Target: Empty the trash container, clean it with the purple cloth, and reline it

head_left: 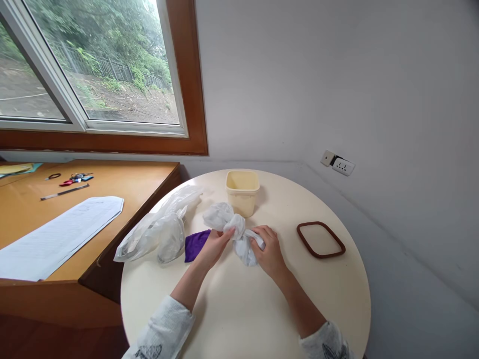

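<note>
A white plastic bag [236,227], bunched up with a knot in its middle, is between my two hands above the round table [232,309]. My left hand [216,245] is closed on it beside the knot, thumb on top. Fingers of my right hand [268,249] are wrapped round its loose right end. Behind my left hand lies a folded purple piece [194,248], partly covered; its kind is unclear. A cream plastic tub [242,199] stands just beyond the bag, its top uncovered.
Crumpled translucent plastic bags [164,232] lie on the table's left side. On the right is a brown rounded-square ring [321,255]. A wooden desk [149,184] adjoins at left, bearing papers [63,234], a pen [64,192] and keys [77,178]. Wall sockets [343,166] are at right.
</note>
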Demonstrator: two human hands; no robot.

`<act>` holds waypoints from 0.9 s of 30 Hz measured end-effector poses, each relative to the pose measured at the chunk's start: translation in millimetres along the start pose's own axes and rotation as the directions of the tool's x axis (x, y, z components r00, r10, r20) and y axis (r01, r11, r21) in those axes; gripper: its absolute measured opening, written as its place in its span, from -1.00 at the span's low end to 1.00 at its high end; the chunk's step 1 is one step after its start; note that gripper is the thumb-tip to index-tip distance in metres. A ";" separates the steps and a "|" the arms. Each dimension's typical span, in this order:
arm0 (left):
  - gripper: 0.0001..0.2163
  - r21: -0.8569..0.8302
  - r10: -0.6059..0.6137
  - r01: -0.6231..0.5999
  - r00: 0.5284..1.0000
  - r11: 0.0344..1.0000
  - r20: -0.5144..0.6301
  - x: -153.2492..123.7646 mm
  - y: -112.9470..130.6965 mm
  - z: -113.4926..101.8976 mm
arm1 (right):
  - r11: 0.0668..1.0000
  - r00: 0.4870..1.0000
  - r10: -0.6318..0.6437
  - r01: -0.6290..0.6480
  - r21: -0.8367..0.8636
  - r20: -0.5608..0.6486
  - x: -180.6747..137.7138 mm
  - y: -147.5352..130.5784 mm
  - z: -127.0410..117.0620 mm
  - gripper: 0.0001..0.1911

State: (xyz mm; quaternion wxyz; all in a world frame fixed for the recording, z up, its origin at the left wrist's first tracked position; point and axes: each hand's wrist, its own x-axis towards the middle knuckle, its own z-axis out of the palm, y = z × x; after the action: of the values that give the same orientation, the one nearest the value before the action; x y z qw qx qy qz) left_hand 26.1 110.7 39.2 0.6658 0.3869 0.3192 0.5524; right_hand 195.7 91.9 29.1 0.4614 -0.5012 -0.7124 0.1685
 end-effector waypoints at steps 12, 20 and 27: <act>-0.49 0.097 0.067 -0.051 0.982 0.994 -0.176 6.3 -7.7 -3.0 | 0.954 0.981 0.170 -0.140 0.265 -0.092 2.6 7.0 -5.8 -0.75; -0.53 0.339 0.088 -0.003 0.968 0.941 -0.236 8.0 -11.5 -8.0 | 0.907 0.934 0.214 -0.298 0.299 0.285 4.8 16.4 -20.4 -0.31; -0.54 0.420 0.067 0.015 0.981 0.907 -0.180 10.9 -15.0 -12.1 | 0.942 0.865 0.133 -0.262 0.210 0.484 3.5 29.3 -25.9 -0.01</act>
State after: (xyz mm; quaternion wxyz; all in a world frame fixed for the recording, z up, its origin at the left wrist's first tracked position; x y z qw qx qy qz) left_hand 25.1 122.0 20.2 0.5263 0.4706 0.4873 0.5140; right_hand 233.2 102.1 23.6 0.3220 -0.4501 -0.7164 0.4249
